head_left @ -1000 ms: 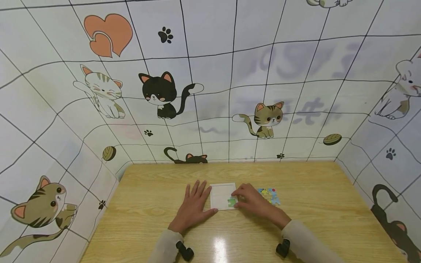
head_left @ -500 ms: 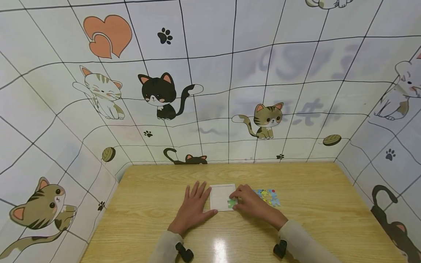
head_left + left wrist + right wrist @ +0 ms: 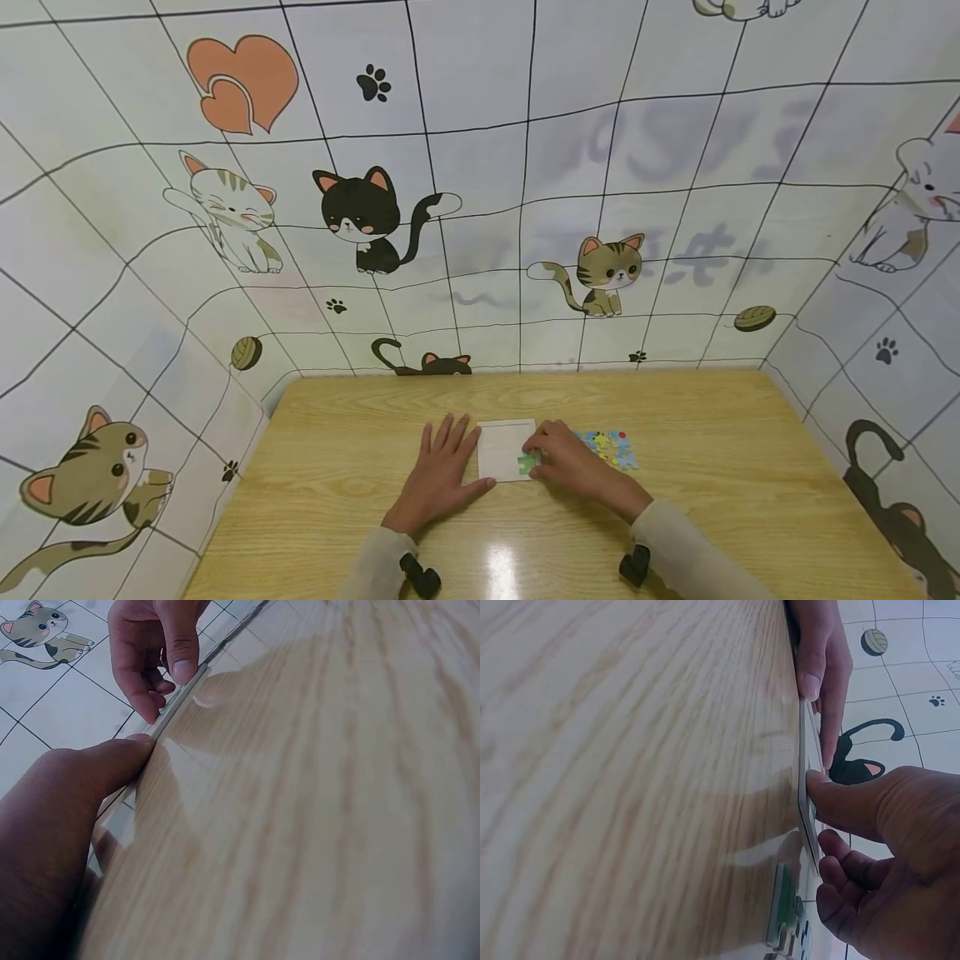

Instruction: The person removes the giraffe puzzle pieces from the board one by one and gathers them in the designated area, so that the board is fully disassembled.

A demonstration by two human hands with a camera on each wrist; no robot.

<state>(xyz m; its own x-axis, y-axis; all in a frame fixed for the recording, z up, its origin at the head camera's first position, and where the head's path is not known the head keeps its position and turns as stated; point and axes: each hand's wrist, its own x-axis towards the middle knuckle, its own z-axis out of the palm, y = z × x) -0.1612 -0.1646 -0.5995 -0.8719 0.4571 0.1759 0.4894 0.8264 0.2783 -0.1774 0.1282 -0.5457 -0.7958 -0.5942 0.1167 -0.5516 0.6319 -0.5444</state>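
A shallow white puzzle tray [image 3: 498,450] lies on the wooden table. My left hand [image 3: 442,473] rests spread along its left side, fingers straight, thumb at the near left corner. In the tray's near right corner sits a green jigsaw piece [image 3: 527,464]. Over that corner, my right hand [image 3: 566,460] pinches a puzzle piece with thumb and index finger; the fingers hide most of it. From the right wrist view, my right thumb [image 3: 847,801] presses at the tray's rim and the other fingers are curled. The left thumb [image 3: 124,759] touches the tray edge in the left wrist view.
Several blue and yellow jigsaw pieces [image 3: 611,450] lie grouped on the table right of the tray, partly behind my right hand. The wooden table [image 3: 697,450] meets cat-patterned walls [image 3: 487,208] at the back and sides.
My right hand has shifted slightly left over the tray's right corner, uncovering more of the loose pieces. My left hand stays in place.
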